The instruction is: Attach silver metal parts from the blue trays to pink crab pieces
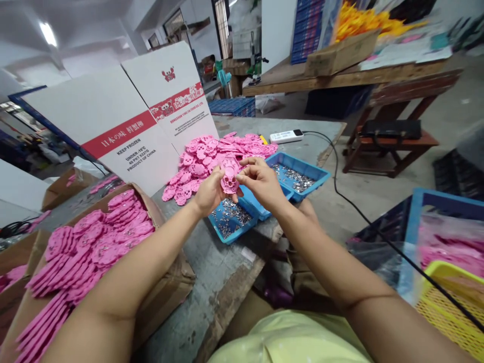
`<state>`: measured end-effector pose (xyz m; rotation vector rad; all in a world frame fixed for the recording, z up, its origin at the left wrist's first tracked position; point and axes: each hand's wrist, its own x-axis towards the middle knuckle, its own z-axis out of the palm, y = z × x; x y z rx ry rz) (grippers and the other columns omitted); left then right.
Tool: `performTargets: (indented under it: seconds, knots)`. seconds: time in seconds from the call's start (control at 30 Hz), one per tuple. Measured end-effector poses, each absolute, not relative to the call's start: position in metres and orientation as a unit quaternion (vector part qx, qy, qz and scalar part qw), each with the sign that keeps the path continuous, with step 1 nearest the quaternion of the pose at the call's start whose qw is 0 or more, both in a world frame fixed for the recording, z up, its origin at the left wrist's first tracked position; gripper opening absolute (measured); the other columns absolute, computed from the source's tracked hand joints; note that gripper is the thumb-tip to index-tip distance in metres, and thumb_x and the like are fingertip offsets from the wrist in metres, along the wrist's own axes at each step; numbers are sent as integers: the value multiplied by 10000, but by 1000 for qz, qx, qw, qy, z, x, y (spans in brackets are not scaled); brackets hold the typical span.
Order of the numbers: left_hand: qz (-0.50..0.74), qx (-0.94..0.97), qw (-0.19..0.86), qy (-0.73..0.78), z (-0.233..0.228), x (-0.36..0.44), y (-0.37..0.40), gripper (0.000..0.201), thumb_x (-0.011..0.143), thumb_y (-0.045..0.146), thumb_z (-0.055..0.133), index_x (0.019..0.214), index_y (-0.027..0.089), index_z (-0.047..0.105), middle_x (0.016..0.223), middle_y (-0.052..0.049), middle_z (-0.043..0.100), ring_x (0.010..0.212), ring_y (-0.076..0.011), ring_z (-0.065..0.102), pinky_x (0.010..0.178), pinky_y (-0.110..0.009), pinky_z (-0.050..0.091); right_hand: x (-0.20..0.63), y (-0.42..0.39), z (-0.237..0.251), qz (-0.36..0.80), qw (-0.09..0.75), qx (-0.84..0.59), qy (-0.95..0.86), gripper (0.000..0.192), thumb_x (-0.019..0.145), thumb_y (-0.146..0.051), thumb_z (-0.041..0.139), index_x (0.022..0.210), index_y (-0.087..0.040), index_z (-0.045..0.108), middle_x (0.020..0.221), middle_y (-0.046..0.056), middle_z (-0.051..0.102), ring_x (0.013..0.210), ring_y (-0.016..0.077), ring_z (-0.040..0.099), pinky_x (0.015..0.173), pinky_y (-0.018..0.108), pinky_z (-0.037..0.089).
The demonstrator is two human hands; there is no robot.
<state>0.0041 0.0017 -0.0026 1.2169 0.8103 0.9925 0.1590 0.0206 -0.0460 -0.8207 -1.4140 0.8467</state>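
Observation:
Both my hands hold one pink plastic part (229, 179) with round holes, above the table edge. My left hand (209, 193) grips its left side. Fingers of my right hand (260, 182) pinch its upper right edge. Just below the hands sit two blue trays, the near tray (231, 221) and the far tray (298, 176), each with several small shiny metal pieces. Behind the hands lies a heap of pink parts (212, 159) on the grey table (212, 272). A cardboard box (166, 282) at my left holds stacked rows of the same pink parts.
A white printed carton board (124, 126) stands behind the heap. A white power strip (286, 135) with a black cable (363, 217) lies at the table's far end. A blue crate (419, 206) and yellow basket (454, 297) sit at right. Wooden benches stand beyond.

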Motion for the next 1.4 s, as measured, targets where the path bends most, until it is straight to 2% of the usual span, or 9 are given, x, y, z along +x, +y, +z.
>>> performTargets:
  seconds: [0.23,0.6,0.77,0.93,1.07,1.17,1.23,1.33,1.4]
  knots:
    - [434,528,642,348,0,9,-3,369,904,353,578,1227,185,520,903,-55,699,752,-200,717,624,-300,587,152,22,-49,364,593,-376,-612,171,789,-230,723,645,-182,643,1142,65,604,1086,214,589,978,383,500]
    - [428,532,643,346,-2,10,-2,408,887,348,593,1258,213,489,922,-39,689,755,-189,713,652,-303,596,155,25,-49,345,582,-377,-632,174,767,-224,722,638,-185,612,1099,58,614,1053,205,594,957,378,499]
    - [428,546,634,341,-1,10,-3,417,871,334,578,1257,209,479,911,-41,699,760,-199,717,622,-293,581,151,20,-50,340,603,-375,-616,153,754,-266,755,733,-198,619,1130,66,615,967,186,591,879,371,515]
    - [427,550,626,352,2,8,-6,404,805,249,604,1185,197,476,905,-51,700,686,-184,705,585,-291,552,159,27,-57,430,635,-324,-554,317,786,-512,722,846,-219,614,1130,56,648,825,141,582,752,310,521]
    - [419,567,599,379,2,6,-6,406,743,158,620,1118,196,472,967,-57,706,623,-139,679,585,-287,536,198,57,-62,357,643,-421,-530,240,821,-419,669,925,-204,642,1034,56,680,798,147,585,751,300,514]
    - [419,578,583,387,0,6,-5,405,749,161,643,1108,200,459,991,-63,713,612,-131,671,569,-283,525,240,85,-66,225,545,-594,-547,230,849,-279,603,1010,-149,702,1139,121,699,927,198,645,855,329,519]
    - [417,584,576,391,-1,6,-4,400,759,175,655,1100,197,446,980,-67,719,610,-141,678,549,-283,516,264,97,-70,143,402,-687,-588,263,845,-259,622,1033,-123,745,1196,171,703,1049,266,663,927,360,503]
    - [415,590,569,395,-1,6,-3,413,755,172,650,1108,188,436,975,-77,723,625,-161,695,522,-283,509,285,104,-78,113,161,-748,-634,273,826,-229,654,1041,-126,789,1144,200,742,1090,337,685,897,380,507]
    - [414,596,564,394,-1,6,-3,421,749,171,646,1117,183,443,980,-84,723,634,-165,702,512,-282,510,288,102,-82,105,82,-762,-634,293,835,-192,628,1066,-132,798,1134,210,754,1093,347,701,865,374,515]
